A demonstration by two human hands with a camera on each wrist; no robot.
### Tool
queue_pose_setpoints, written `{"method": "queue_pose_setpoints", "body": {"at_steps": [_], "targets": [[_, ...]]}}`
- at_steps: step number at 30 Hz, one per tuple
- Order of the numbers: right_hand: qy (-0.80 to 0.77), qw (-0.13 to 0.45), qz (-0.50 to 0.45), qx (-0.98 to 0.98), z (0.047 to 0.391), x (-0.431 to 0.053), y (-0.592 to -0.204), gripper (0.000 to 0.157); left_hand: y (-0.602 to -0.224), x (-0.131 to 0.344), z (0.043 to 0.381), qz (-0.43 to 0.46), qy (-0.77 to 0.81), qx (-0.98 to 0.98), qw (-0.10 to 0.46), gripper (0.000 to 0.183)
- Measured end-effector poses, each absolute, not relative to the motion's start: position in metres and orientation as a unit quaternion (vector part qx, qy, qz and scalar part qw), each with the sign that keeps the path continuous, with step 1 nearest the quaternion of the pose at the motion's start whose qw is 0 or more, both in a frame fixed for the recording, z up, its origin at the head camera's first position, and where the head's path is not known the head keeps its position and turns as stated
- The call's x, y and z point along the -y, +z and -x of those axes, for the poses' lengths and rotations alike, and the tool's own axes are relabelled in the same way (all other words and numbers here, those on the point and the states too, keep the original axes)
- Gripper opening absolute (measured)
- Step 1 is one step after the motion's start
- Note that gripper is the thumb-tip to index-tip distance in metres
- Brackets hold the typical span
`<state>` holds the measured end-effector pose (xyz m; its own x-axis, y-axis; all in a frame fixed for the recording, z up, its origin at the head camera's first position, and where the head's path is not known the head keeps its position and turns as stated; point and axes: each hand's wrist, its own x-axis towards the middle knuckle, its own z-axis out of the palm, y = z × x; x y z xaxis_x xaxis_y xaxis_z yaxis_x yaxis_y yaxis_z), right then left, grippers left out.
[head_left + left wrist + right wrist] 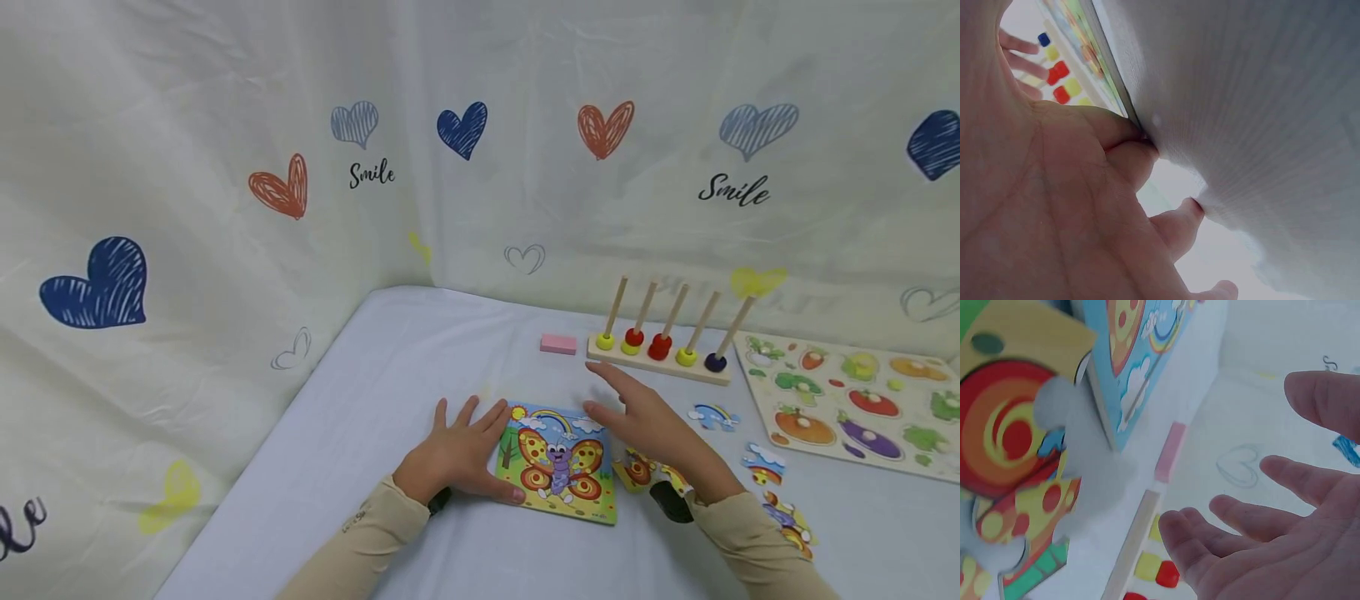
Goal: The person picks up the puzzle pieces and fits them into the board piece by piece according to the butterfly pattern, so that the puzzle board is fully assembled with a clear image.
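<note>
A square puzzle board [558, 467] with a smiling butterfly, a rainbow and a tree lies flat on the white-covered table. My left hand [461, 458] is at its left side, fingers spread; the thumb lies over the lower left corner and the fingertips are at the upper left edge. The left wrist view shows fingertips touching the cloth beside the board's edge [1116, 69]. Above the board's right side hovers my right hand [648, 421], fingers extended and holding nothing. Loose butterfly puzzle pieces [1016, 437] lie under it, right of the board, partly hidden by the wrist in the head view.
Farther right lie a rainbow puzzle piece [714, 417], a cloud piece [763, 463] and a butterfly piece [787, 521]. Behind stand a pink block [558, 344] and a wooden peg stacker [652, 360] with coloured beads. A vegetable puzzle board [825, 408] occupies the far right.
</note>
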<state>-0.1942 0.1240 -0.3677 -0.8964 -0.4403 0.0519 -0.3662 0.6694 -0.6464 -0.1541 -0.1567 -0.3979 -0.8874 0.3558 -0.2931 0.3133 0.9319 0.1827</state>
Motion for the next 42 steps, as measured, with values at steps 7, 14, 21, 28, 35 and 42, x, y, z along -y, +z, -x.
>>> {"method": "queue_pose_setpoints", "body": {"at_steps": [7, 14, 21, 28, 35, 42], "targets": [[-0.328, 0.042, 0.202, -0.922, 0.197, -0.145, -0.367, 0.068, -0.399, 0.158, 0.154, -0.175, 0.066, -0.969, 0.162, 0.123], [-0.314, 0.020, 0.207, -0.926, 0.205, -0.174, -0.371, 0.063, -0.397, 0.158, 0.154, -0.175, 0.068, -0.969, 0.161, 0.122], [-0.292, 0.030, 0.183, -0.938, 0.214, -0.206, -0.379, 0.069, -0.398, 0.158, 0.155, -0.175, 0.062, -0.969, 0.161, 0.123], [-0.274, 0.011, 0.191, -0.943, 0.219, -0.226, -0.385, 0.068, -0.397, 0.158, 0.155, -0.172, 0.062, -0.969, 0.163, 0.123], [-0.259, 0.015, 0.192, -0.946, 0.222, -0.246, -0.389, 0.072, -0.396, 0.157, 0.154, -0.172, 0.064, -0.969, 0.166, 0.122], [-0.230, 0.007, 0.185, -0.955, 0.222, -0.258, -0.394, 0.077, -0.398, 0.157, 0.154, -0.173, 0.063, -0.969, 0.166, 0.123]]}}
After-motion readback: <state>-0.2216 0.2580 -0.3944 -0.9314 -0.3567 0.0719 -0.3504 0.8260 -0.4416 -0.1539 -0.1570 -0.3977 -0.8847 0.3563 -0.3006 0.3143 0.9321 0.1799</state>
